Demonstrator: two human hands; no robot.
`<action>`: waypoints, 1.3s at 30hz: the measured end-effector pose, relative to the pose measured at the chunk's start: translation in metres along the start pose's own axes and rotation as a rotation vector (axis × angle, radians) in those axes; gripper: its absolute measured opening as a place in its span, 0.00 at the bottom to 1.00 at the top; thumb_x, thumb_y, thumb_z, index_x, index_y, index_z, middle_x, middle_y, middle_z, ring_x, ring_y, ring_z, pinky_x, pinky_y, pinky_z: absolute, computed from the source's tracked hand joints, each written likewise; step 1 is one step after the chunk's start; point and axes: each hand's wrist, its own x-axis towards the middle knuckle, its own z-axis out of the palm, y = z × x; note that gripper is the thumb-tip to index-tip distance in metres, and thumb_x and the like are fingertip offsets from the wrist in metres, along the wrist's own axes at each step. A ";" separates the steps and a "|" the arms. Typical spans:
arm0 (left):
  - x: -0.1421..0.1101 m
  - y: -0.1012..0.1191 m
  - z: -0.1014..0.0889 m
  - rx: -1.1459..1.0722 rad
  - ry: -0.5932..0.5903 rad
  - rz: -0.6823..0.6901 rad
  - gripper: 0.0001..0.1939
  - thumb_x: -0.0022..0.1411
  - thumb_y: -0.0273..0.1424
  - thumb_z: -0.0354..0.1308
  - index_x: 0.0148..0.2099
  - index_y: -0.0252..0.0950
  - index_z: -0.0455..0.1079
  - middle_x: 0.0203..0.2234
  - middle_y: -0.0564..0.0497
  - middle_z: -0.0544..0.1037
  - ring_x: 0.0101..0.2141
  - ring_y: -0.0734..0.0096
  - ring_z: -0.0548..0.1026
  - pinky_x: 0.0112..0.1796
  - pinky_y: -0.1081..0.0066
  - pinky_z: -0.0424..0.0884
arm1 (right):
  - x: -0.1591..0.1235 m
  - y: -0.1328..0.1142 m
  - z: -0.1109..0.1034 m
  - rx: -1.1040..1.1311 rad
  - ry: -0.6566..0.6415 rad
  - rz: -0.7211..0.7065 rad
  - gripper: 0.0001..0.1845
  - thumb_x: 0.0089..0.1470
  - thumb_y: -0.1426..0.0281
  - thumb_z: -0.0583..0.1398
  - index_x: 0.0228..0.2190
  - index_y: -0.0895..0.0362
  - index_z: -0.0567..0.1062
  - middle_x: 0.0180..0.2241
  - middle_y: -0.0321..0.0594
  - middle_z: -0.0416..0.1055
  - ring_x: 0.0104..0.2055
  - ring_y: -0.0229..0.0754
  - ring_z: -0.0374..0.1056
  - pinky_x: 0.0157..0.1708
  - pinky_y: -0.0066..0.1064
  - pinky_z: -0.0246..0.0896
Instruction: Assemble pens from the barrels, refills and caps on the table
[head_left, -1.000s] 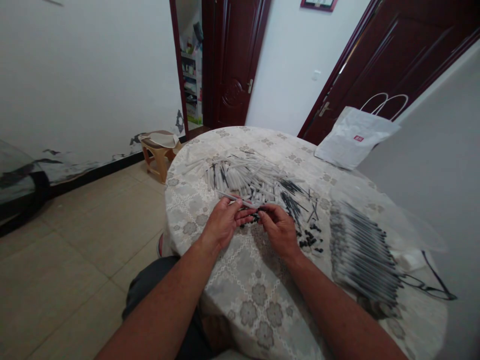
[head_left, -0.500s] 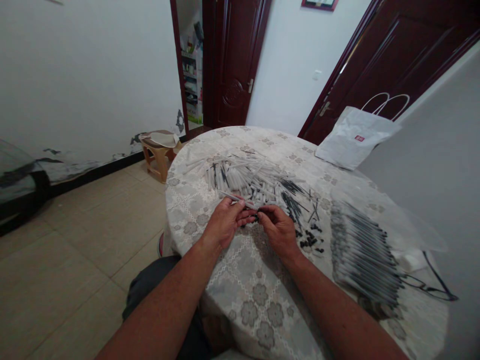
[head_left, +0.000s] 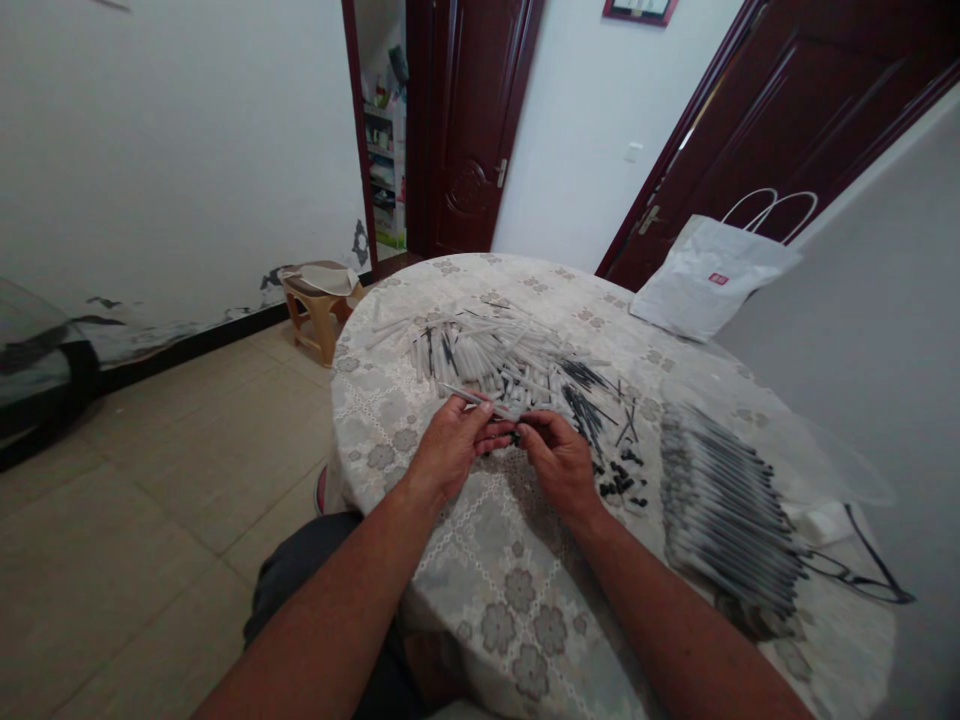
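Note:
I sit at a round table [head_left: 510, 580] with a floral cloth. My left hand [head_left: 450, 445] pinches a thin white pen barrel [head_left: 465, 395] that sticks out up and to the left. My right hand [head_left: 559, 455] meets it at the fingertips and grips the barrel's near end together with a small black part. Just beyond my hands lies a loose heap of white pen barrels [head_left: 495, 355] mixed with black refills [head_left: 581, 400]. Small black caps [head_left: 619, 480] are scattered beside my right hand.
A neat row of finished pens [head_left: 727, 510] lies on clear plastic at the right. A white paper bag [head_left: 709, 280] leans at the table's far right. A small wooden stool [head_left: 319, 300] stands on the tiled floor at left. Dark doors are behind.
Both hands stay together at the same spot; the fingers shift slightly on the pen barrel. Nothing else has moved.

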 end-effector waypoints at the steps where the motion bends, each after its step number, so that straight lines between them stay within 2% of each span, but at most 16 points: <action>1: 0.000 0.000 0.000 0.003 0.001 0.000 0.14 0.61 0.30 0.66 0.45 0.37 0.65 0.37 0.45 0.81 0.35 0.65 0.83 0.36 0.67 0.80 | 0.000 0.000 -0.001 -0.013 0.002 0.001 0.13 0.59 0.60 0.64 0.42 0.54 0.78 0.33 0.38 0.77 0.33 0.40 0.70 0.34 0.31 0.65; 6: 0.001 -0.003 -0.002 0.028 -0.019 0.010 0.13 0.61 0.30 0.66 0.45 0.36 0.66 0.38 0.44 0.82 0.36 0.64 0.83 0.36 0.68 0.80 | 0.001 -0.004 -0.005 -0.143 -0.011 -0.016 0.14 0.63 0.57 0.60 0.38 0.55 0.78 0.27 0.35 0.73 0.29 0.39 0.67 0.30 0.30 0.60; 8: 0.002 -0.003 -0.003 0.032 -0.027 0.003 0.13 0.61 0.29 0.66 0.45 0.35 0.66 0.37 0.44 0.82 0.36 0.64 0.83 0.36 0.68 0.80 | 0.001 -0.006 -0.005 -0.193 -0.039 -0.014 0.19 0.66 0.56 0.56 0.31 0.55 0.76 0.24 0.35 0.71 0.27 0.39 0.66 0.29 0.30 0.59; 10: 0.002 -0.004 -0.002 0.032 -0.030 -0.004 0.13 0.61 0.29 0.66 0.45 0.35 0.66 0.37 0.44 0.82 0.35 0.65 0.83 0.36 0.67 0.80 | 0.000 -0.006 -0.005 -0.186 -0.054 0.001 0.23 0.68 0.55 0.52 0.29 0.55 0.74 0.24 0.35 0.71 0.26 0.39 0.66 0.27 0.30 0.58; 12: 0.002 -0.003 -0.002 0.031 -0.024 -0.004 0.12 0.62 0.29 0.65 0.46 0.35 0.66 0.37 0.43 0.82 0.35 0.65 0.83 0.35 0.68 0.80 | -0.001 -0.005 -0.004 -0.145 -0.047 0.014 0.22 0.69 0.55 0.50 0.34 0.55 0.74 0.27 0.36 0.73 0.26 0.39 0.67 0.27 0.30 0.59; 14: 0.001 -0.002 -0.001 0.034 -0.011 0.002 0.12 0.62 0.29 0.64 0.46 0.35 0.66 0.37 0.43 0.82 0.35 0.65 0.83 0.35 0.69 0.80 | -0.002 -0.004 -0.004 -0.129 -0.030 -0.002 0.17 0.67 0.56 0.54 0.43 0.54 0.73 0.32 0.37 0.75 0.29 0.40 0.69 0.29 0.31 0.62; 17: 0.001 -0.001 -0.002 0.036 -0.013 0.002 0.12 0.62 0.29 0.65 0.45 0.35 0.66 0.37 0.44 0.82 0.36 0.65 0.83 0.35 0.69 0.80 | -0.003 -0.003 -0.004 -0.187 -0.037 -0.062 0.14 0.63 0.58 0.60 0.45 0.54 0.71 0.35 0.38 0.75 0.33 0.42 0.71 0.34 0.31 0.64; 20: 0.001 -0.002 -0.002 0.038 -0.023 -0.016 0.13 0.61 0.29 0.66 0.44 0.35 0.67 0.36 0.45 0.82 0.35 0.65 0.83 0.35 0.68 0.80 | -0.003 -0.005 -0.006 -0.265 -0.082 -0.078 0.13 0.67 0.59 0.55 0.36 0.53 0.72 0.28 0.35 0.72 0.29 0.41 0.68 0.32 0.32 0.60; 22: 0.000 -0.003 -0.002 0.039 -0.031 -0.032 0.13 0.61 0.29 0.66 0.44 0.34 0.67 0.36 0.44 0.82 0.35 0.65 0.83 0.35 0.68 0.80 | -0.003 -0.007 -0.006 -0.276 -0.115 -0.066 0.20 0.69 0.59 0.51 0.27 0.53 0.69 0.23 0.34 0.68 0.26 0.40 0.65 0.30 0.32 0.58; 24: 0.000 -0.003 -0.002 0.039 -0.035 -0.037 0.13 0.61 0.29 0.66 0.45 0.34 0.67 0.36 0.44 0.82 0.34 0.65 0.83 0.34 0.68 0.80 | -0.003 -0.007 -0.007 -0.244 -0.124 -0.052 0.24 0.70 0.58 0.48 0.24 0.53 0.67 0.21 0.34 0.66 0.24 0.40 0.63 0.29 0.32 0.57; 26: 0.000 -0.004 -0.002 0.041 -0.025 -0.027 0.13 0.61 0.29 0.66 0.45 0.34 0.67 0.36 0.44 0.82 0.34 0.65 0.83 0.34 0.68 0.80 | -0.003 -0.007 -0.007 -0.207 -0.107 -0.050 0.21 0.70 0.58 0.48 0.28 0.53 0.69 0.22 0.34 0.67 0.25 0.40 0.64 0.29 0.32 0.58; 28: 0.001 -0.004 -0.002 0.046 -0.020 -0.014 0.13 0.61 0.30 0.66 0.45 0.34 0.68 0.37 0.44 0.82 0.35 0.65 0.83 0.34 0.69 0.80 | -0.004 -0.006 -0.008 -0.199 -0.079 -0.073 0.14 0.68 0.58 0.53 0.37 0.53 0.71 0.25 0.33 0.69 0.27 0.41 0.66 0.31 0.32 0.60; 30: 0.001 -0.006 -0.003 0.053 -0.022 -0.003 0.13 0.61 0.30 0.66 0.45 0.34 0.68 0.37 0.44 0.82 0.36 0.65 0.83 0.34 0.69 0.80 | -0.004 -0.006 -0.008 -0.216 -0.076 -0.093 0.11 0.66 0.60 0.56 0.42 0.53 0.70 0.27 0.33 0.70 0.29 0.41 0.66 0.32 0.31 0.60; 32: 0.002 -0.008 -0.004 0.059 -0.026 -0.004 0.13 0.61 0.30 0.67 0.45 0.34 0.68 0.37 0.44 0.82 0.36 0.64 0.83 0.34 0.69 0.80 | -0.004 -0.006 -0.008 -0.246 -0.092 -0.087 0.11 0.66 0.60 0.55 0.37 0.53 0.71 0.26 0.33 0.69 0.28 0.40 0.66 0.31 0.31 0.59; 36: 0.003 -0.009 -0.005 0.060 -0.034 -0.015 0.13 0.61 0.30 0.67 0.44 0.34 0.67 0.36 0.43 0.82 0.34 0.64 0.83 0.34 0.68 0.80 | -0.003 -0.004 -0.007 -0.262 -0.117 -0.038 0.23 0.70 0.58 0.49 0.24 0.53 0.66 0.21 0.33 0.65 0.24 0.40 0.62 0.28 0.32 0.56; 39: 0.003 -0.007 -0.004 0.059 -0.016 0.000 0.12 0.61 0.29 0.66 0.44 0.34 0.68 0.36 0.43 0.82 0.34 0.65 0.83 0.34 0.68 0.80 | -0.003 -0.003 -0.007 -0.189 -0.099 -0.037 0.20 0.70 0.57 0.49 0.30 0.53 0.69 0.23 0.33 0.67 0.25 0.40 0.63 0.28 0.32 0.57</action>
